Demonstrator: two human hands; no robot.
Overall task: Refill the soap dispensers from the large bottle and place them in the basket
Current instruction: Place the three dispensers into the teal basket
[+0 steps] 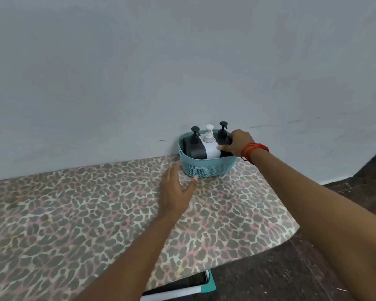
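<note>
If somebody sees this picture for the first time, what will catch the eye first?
First the teal basket at the far table edge by the wall, with a white dispenser standing between the left black dispenser and the right black dispenser. Then the right hand, red threads on its wrist, holds the right black dispenser, while the left hand lies open on the leopard-print cloth beside the basket.

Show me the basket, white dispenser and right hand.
basket [206, 168], head view, perforated front wall.
white dispenser [211, 150], head view, its body.
right hand [238, 143], head view, its back; holds right black dispenser [222, 135].
</note>
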